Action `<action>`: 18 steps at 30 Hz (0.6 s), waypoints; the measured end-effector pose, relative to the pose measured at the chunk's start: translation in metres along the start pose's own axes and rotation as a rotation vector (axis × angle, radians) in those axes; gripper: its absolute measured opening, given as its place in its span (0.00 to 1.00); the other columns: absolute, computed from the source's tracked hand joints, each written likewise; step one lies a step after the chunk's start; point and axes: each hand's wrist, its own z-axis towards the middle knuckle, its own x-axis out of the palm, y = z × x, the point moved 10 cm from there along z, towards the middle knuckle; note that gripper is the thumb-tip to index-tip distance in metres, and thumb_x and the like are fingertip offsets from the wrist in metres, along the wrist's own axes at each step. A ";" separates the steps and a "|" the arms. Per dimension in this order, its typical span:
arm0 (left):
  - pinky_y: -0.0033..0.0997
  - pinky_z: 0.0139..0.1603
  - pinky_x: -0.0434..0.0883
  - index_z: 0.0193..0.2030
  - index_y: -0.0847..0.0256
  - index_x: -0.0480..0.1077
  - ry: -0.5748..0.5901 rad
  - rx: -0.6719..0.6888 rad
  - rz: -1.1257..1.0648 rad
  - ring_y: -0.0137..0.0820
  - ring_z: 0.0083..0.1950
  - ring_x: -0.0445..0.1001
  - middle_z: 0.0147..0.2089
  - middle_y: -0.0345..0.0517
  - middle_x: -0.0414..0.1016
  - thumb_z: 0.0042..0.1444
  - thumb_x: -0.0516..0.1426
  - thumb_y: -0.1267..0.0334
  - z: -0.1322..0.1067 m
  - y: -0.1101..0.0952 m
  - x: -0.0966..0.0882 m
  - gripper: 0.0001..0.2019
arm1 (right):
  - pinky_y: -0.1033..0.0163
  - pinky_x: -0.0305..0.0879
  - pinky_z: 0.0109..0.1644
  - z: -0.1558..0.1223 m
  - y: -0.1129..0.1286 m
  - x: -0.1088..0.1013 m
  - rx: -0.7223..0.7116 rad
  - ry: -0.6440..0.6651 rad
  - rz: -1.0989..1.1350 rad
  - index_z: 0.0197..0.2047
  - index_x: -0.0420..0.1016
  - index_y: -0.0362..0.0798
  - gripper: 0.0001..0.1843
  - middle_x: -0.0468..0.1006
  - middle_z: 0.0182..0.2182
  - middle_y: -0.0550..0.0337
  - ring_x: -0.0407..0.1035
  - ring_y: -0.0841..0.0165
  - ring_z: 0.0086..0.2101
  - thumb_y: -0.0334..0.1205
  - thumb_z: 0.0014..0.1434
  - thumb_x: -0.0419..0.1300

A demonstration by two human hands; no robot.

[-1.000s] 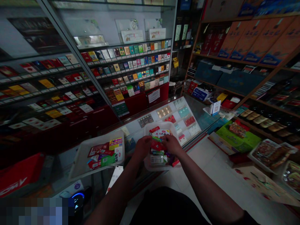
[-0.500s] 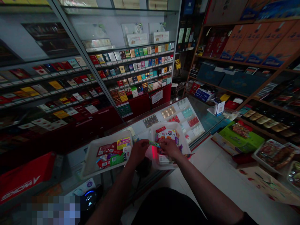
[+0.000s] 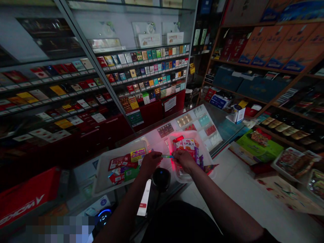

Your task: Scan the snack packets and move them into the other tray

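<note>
Green packet [image 3: 167,156] stretches lengthwise, left to right.

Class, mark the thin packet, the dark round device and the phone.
Thin packet [image 3: 167,156]: head view, middle of its exposed strip.
Dark round device [image 3: 161,180]: head view, its rounded face.
Phone [image 3: 144,198]: head view, middle of its pale screen.

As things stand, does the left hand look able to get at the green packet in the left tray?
Probably yes: the left hand is close to the left tray, and the green packet seems largely uncovered. The hand holds a slim packet, though, so it would likely need to release that first.
</note>
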 end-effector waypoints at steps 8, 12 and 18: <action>0.33 0.39 0.75 0.40 0.61 0.80 0.105 -0.026 0.035 0.35 0.36 0.79 0.36 0.48 0.83 0.46 0.66 0.62 0.010 0.035 0.001 0.13 | 0.65 0.65 0.30 -0.003 -0.022 -0.004 -0.093 -0.160 -0.202 0.35 0.76 0.46 0.06 0.77 0.25 0.63 0.70 0.70 0.24 0.32 0.50 0.61; 0.34 0.40 0.74 0.39 0.61 0.80 0.146 0.043 0.199 0.35 0.37 0.79 0.36 0.47 0.83 0.48 0.63 0.64 0.011 0.030 -0.001 0.11 | 0.62 0.66 0.36 -0.012 -0.015 -0.006 -0.237 -0.268 -0.514 0.35 0.80 0.47 0.08 0.80 0.29 0.60 0.73 0.66 0.30 0.34 0.50 0.61; 0.36 0.43 0.74 0.39 0.61 0.80 0.150 0.086 0.172 0.38 0.40 0.80 0.39 0.49 0.83 0.49 0.61 0.64 0.006 0.027 -0.001 0.11 | 0.62 0.66 0.39 -0.016 -0.015 -0.007 -0.247 -0.318 -0.573 0.35 0.81 0.48 0.08 0.81 0.31 0.59 0.74 0.65 0.33 0.37 0.51 0.61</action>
